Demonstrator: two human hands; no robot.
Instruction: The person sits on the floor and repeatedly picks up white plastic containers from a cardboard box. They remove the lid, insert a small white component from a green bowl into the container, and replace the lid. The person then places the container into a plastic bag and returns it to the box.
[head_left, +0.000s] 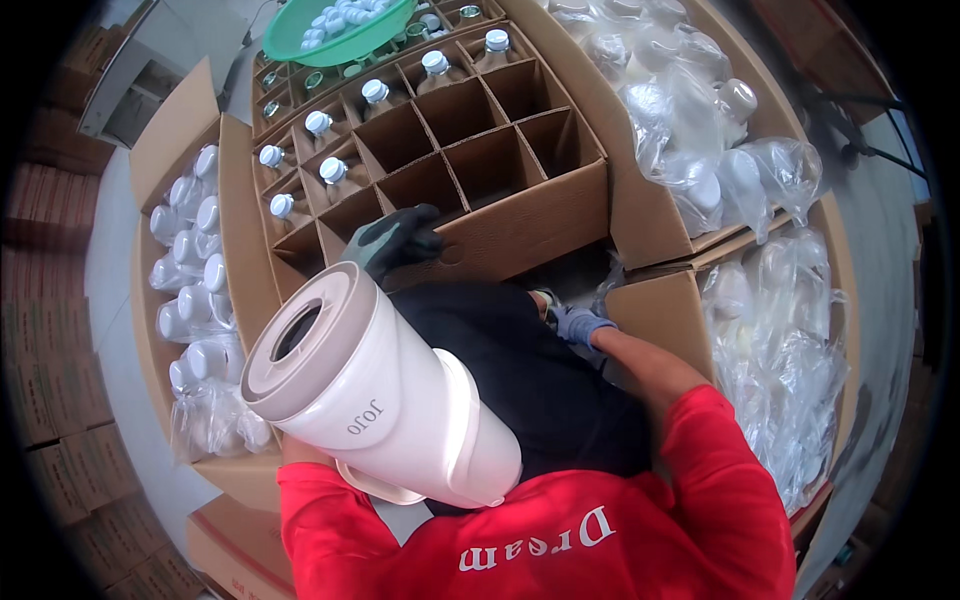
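My left hand (396, 241), in a dark and grey-green glove, is at the near edge of a divided cardboard carton (517, 217); whether it grips the edge is unclear. Glass bottles with white caps (333, 171) stand in some of the carton's left and far compartments. My right hand (579, 324), in a blue-grey glove, is low beside my dark-clothed lap; its fingers are partly hidden and what it touches is unclear. A large white plastic vessel (405, 412) with a side handle and a round dark opening tilts across my left forearm, hiding part of it.
A green basin (341, 56) of white caps rests on a second divided carton (450, 22). An open carton (229, 247) of bagged white containers (193, 304) stands at left. More bagged containers (780, 330) fill cartons at right. Stacked cartons (56, 360) line the far left.
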